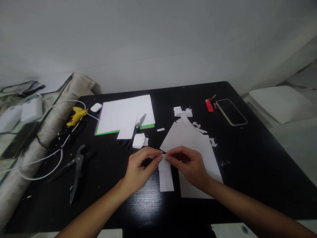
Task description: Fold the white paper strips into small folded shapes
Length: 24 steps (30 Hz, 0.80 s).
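My left hand [140, 168] and my right hand [188, 165] meet over the middle of a black table [260, 158]. Both pinch the top of a small white paper strip [165, 180] that has a slit up its lower part. The strip lies on the table below my fingertips. Under my right hand lies a large white sheet [193, 142] with a pointed top. Just beyond my left hand sit a small folded white paper piece [138, 140] and scissors [137, 129].
At the back left lies a stack of white paper on green and purple sheets [123, 114]. A yellow glue gun [75, 115], white earbud case [96, 107], pliers [76, 165] and cables lie left. Paper scraps [183, 112], a red lighter [209, 105] and a phone [230, 111] lie back right.
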{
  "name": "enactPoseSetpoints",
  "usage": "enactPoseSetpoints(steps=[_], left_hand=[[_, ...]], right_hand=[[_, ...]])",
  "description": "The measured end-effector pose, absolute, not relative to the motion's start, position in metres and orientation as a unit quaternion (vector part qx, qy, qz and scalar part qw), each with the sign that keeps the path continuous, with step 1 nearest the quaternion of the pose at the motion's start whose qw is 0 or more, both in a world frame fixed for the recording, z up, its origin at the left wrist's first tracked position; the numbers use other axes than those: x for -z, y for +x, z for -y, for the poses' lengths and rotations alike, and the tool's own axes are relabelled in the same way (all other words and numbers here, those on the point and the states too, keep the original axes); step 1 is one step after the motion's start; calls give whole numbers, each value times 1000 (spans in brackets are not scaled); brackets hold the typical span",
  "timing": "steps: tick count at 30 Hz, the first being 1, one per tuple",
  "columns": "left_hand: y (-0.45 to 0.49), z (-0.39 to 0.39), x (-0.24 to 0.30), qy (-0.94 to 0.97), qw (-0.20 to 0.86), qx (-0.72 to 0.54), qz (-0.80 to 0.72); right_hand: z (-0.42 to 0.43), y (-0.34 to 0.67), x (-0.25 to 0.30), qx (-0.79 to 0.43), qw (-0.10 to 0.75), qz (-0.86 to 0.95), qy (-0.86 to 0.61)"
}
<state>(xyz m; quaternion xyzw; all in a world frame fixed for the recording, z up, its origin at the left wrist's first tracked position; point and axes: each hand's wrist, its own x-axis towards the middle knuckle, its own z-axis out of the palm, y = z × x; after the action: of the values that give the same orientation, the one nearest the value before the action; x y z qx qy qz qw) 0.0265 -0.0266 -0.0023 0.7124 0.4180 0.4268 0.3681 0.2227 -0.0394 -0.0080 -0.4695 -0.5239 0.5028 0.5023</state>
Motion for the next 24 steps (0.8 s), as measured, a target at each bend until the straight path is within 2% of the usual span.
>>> enactPoseSetpoints(steps=[24], left_hand=[[25,23,8,738,368,-410,-390]], right_hand=[[39,223,14,-517,497,516,-468]])
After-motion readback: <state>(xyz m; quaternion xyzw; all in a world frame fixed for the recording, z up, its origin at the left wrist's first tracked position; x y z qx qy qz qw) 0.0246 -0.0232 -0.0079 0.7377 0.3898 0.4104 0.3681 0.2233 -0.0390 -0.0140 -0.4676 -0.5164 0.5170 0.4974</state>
